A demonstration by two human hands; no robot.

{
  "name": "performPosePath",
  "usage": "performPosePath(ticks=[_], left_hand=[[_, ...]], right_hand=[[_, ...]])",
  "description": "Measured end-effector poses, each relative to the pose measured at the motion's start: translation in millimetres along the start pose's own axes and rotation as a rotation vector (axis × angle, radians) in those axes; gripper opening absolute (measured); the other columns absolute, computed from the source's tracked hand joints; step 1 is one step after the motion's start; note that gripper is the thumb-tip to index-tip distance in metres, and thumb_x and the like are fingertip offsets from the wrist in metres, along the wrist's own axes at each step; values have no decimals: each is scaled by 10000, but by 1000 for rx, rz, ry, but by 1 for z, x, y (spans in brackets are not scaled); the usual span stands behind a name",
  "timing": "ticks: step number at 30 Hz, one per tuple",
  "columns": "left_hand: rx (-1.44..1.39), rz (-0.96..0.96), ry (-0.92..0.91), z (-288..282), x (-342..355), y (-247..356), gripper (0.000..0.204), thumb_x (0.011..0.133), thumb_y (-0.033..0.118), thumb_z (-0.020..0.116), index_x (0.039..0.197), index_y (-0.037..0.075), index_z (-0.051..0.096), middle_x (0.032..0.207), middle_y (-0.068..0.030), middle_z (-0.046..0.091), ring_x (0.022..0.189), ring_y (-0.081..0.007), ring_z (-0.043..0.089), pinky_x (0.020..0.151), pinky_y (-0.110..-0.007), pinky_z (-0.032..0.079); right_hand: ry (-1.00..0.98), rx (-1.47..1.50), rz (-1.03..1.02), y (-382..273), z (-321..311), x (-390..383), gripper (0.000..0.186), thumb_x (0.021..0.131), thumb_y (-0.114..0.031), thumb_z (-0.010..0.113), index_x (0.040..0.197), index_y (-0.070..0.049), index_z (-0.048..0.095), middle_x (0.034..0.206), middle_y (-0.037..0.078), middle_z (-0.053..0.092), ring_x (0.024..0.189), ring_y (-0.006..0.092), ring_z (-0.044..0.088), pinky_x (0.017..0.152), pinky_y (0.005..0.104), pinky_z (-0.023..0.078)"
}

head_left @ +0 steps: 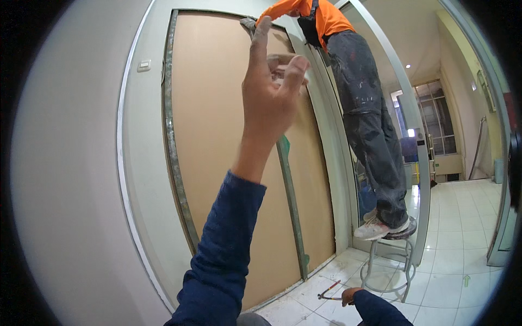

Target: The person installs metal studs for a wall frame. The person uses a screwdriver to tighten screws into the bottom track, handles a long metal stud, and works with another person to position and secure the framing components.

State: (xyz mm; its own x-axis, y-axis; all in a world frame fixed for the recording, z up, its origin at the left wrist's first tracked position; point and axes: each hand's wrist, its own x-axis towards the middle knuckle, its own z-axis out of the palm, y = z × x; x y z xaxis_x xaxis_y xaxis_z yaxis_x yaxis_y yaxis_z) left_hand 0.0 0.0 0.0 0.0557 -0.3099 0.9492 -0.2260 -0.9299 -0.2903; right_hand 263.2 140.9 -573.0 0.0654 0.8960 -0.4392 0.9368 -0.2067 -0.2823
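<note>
My left hand (272, 87) is raised in front of a tan board (206, 136) in the wall opening, index finger stretched up, thumb apart and other fingers partly curled, with no held object visible. A greenish metal strip (293, 217) runs down the board behind it. Low at the right, my right hand (349, 296) grips metal pincers (326, 293) with reddish handles above the white tiles. Past my left fingertips, a co-worker's gloved hand (248, 26) touches the board's top edge.
The co-worker (359, 108), in orange top and dark trousers, stands on a round metal stool (408, 269) beside a glass door (416, 163). A pale wall (70, 163) with a switch (143, 65) is at left. A tiled corridor (457, 217) extends rightward, with a leaning pole (477, 146) further back.
</note>
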Motion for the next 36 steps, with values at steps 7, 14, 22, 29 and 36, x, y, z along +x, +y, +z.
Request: performPosePath(ticks=[7, 14, 22, 29, 36], left_hand=[[279, -320, -445, 45, -207, -134, 334, 875, 205, 485, 1152, 27, 538, 980, -235, 612, 892, -381, 593, 751, -443, 474], [599, -1072, -1637, -105, -699, -181, 149, 666, 262, 710, 703, 118, 714, 811, -104, 669, 861, -233, 608, 784, -400, 484], [307, -1203, -2011, -105, -673, -135, 567, 824, 434, 549, 1265, 81, 503, 1212, -130, 549, 1079, -300, 539, 859, -422, 452], [-75, -1596, -1966, -51, -650, -134, 475, 784, 372, 627, 1177, 107, 593, 1162, -137, 588, 998, -251, 570, 800, -417, 475], [280, -854, -1685, -41, -710, -239, 337, 775, 264, 584, 1035, 57, 642, 929, -113, 659, 822, -239, 586, 707, -444, 471]], right_hand=[[-103, 70, -1, 38, 21, 14, 265, 724, -314, 691, 887, -105, 680, 788, 63, 650, 661, 189, 584, 623, 373, 480], [-226, -231, -40, 27, 3, 1, 403, 640, -425, 736, 909, -128, 692, 866, 20, 669, 773, 214, 612, 691, 393, 486], [-197, 286, -17, 20, 4, 18, 289, 699, -266, 710, 959, -146, 677, 824, 6, 642, 705, 116, 580, 613, 281, 490], [-286, 336, -82, 48, 21, 47, 333, 738, -216, 664, 1056, -117, 651, 822, 13, 645, 688, 134, 577, 602, 299, 493], [-257, 313, -24, 13, 5, -4, 234, 766, -154, 607, 981, -71, 643, 737, 24, 613, 597, 145, 543, 530, 314, 469]])
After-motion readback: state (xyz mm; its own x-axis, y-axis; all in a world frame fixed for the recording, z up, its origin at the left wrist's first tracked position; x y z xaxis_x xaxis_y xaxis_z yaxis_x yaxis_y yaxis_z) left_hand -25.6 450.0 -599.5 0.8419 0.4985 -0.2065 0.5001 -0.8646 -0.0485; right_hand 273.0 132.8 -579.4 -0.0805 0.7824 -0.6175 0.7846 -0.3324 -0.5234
